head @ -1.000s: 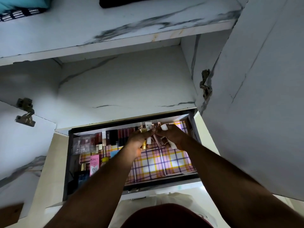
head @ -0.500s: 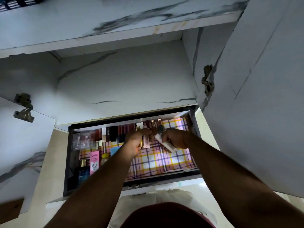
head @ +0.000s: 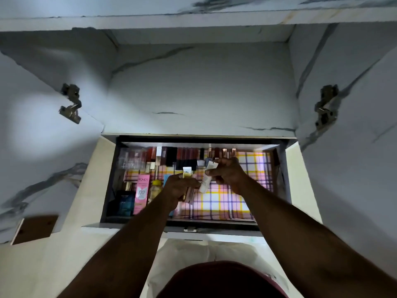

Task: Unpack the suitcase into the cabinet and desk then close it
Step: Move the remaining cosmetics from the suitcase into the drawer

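Observation:
An open drawer (head: 279, 168) with a checked liner sits under the marble-patterned cabinet. A row of lipsticks (head: 182, 155) lines its back edge. At its left stand a pink tube box (head: 142, 193), a dark blue box (head: 122, 202) and a small yellow-capped bottle (head: 155, 189). Over the middle of the drawer, my left hand (head: 179, 189) grips a few small cosmetic tubes (head: 187, 172). My right hand (head: 228, 172) pinches a white tube (head: 205, 182), which hangs down from its fingers.
Both cabinet doors stand open, with hinges at the left (head: 71, 103) and right (head: 325, 106). A shelf edge (head: 193, 22) runs overhead. A brown panel (head: 35, 229) lies at the lower left. White fabric (head: 206, 252) shows below the drawer front.
The view has dropped toward the drawer. Both hands have pulled back from the rear row toward the drawer's middle, still holding their tubes.

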